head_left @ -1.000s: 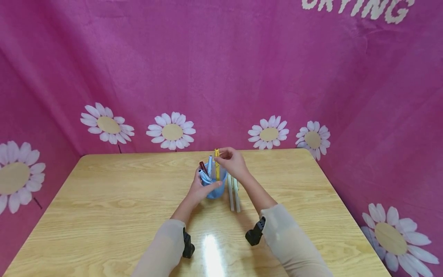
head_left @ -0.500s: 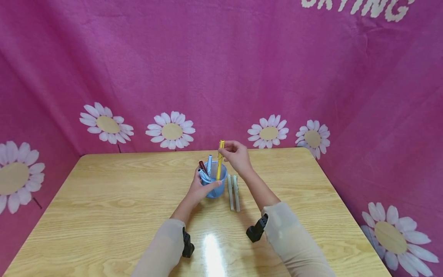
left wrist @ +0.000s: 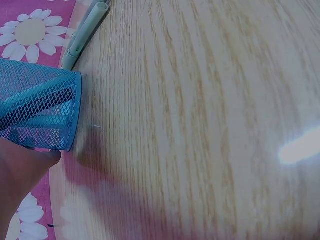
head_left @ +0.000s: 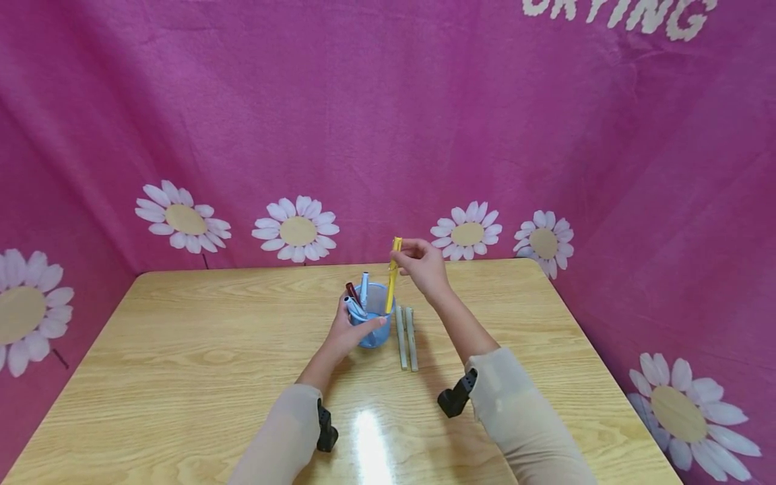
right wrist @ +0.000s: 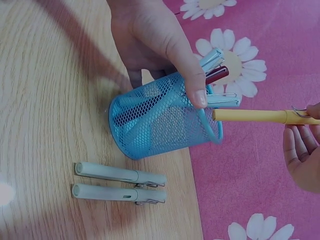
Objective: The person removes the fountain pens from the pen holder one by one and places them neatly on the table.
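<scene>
A blue mesh pen holder (right wrist: 155,120) stands on the table, and my left hand (head_left: 348,335) grips it round its side, thumb near the rim. Inside it lean two light blue pens (head_left: 364,288) and a dark red pen (right wrist: 217,75). My right hand (head_left: 424,267) pinches a yellow pen (right wrist: 250,115) by its clip end. That pen points down, its lower end right at the holder's rim. Two pale green pens (right wrist: 117,172) lie side by side on the table, just right of the holder in the head view.
The wooden table (head_left: 182,377) reaches back to a pink curtain (head_left: 364,135) printed with white daisies. A black wrist camera (head_left: 457,394) sits at the right sleeve, another black wrist camera (head_left: 326,428) at the left one.
My right hand has lifted the yellow pen up and to the right, from deep inside the holder to its rim. My left hand keeps its grip on the holder.
</scene>
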Demonstrator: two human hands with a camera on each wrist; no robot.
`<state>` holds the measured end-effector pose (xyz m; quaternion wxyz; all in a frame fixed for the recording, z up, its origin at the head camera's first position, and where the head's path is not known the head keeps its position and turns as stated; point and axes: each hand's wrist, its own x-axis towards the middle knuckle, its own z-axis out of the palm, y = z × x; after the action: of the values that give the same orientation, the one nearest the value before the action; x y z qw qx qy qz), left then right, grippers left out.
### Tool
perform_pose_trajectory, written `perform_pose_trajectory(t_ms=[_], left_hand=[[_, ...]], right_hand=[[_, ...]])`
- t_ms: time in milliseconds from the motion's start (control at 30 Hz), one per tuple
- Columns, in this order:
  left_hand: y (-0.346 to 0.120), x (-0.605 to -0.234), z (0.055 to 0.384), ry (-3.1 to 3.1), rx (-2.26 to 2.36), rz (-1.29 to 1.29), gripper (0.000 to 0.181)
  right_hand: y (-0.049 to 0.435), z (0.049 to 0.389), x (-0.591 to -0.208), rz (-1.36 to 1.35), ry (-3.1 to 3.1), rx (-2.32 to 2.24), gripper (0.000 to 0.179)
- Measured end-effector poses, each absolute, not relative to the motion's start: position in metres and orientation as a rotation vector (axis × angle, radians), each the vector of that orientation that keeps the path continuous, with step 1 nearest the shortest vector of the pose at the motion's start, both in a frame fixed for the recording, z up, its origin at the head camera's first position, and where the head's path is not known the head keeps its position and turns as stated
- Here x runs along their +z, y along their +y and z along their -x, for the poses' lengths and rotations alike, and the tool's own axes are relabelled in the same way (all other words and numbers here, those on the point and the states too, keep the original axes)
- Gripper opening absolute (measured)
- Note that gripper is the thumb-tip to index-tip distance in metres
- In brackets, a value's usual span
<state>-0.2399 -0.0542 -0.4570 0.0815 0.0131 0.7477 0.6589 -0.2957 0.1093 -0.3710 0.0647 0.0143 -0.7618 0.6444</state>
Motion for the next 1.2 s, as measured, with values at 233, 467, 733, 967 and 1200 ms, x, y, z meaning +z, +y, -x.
perform_pose_trajectory(t_ms=[233,467,733,967,1200], left_hand=[[-0.054,-0.48,0.254,2.213,1.992,-0.025,0.097],[-0.053,-0.49,0.257,2.247,2.003,-0.015,0.097],[-0.053,-0.489,0.256,2.254,2.003,-0.024,0.098],[-0.054,-0.465,0.244,2.235,1.977,-0.036,0.097],[-0.054,-0.47,0.248,2.221,1.967,0.002,0.098]], right_hand=[[0.113,0.297,-0.37,-0.037,-2.295,1.953,0.031],[0.117,0.297,-0.369,-0.004,-2.298,1.957,0.03],[0.122,0.298,-0.375,0.025,-2.31,1.945,0.031],[0.126,0.298,-0.379,0.045,-2.32,1.932,0.031],[0.131,0.297,-0.386,0.075,-2.335,1.908,0.03]])
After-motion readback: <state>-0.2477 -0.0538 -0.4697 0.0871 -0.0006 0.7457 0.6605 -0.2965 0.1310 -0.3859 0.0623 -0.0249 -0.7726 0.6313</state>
